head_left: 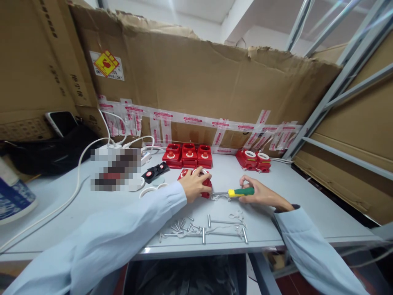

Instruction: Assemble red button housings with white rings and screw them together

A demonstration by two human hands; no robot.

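My left hand (196, 187) is spread over a red plastic housing (206, 194), its fingers gripping it down on the grey table. Part of the housing, with a white ring at its top, is hidden under the fingers. In my right hand (257, 194) is a screwdriver (242, 191) with a green and yellow handle. It lies roughly level, its blade pointing left, and the tip is at the housing's right side; whether it sits in a screw I cannot tell. Loose screws (183, 225) and T-shaped metal rods (225, 222) lie nearer the table's front edge.
Several red housings (188, 155) stand in a row behind my left hand. More red units with white rings (253, 159) are at the back right. Black parts (155, 172) and white rings (147, 191) lie left. A white cable (80, 168) crosses the table's left side; cardboard (196, 82) walls the back.
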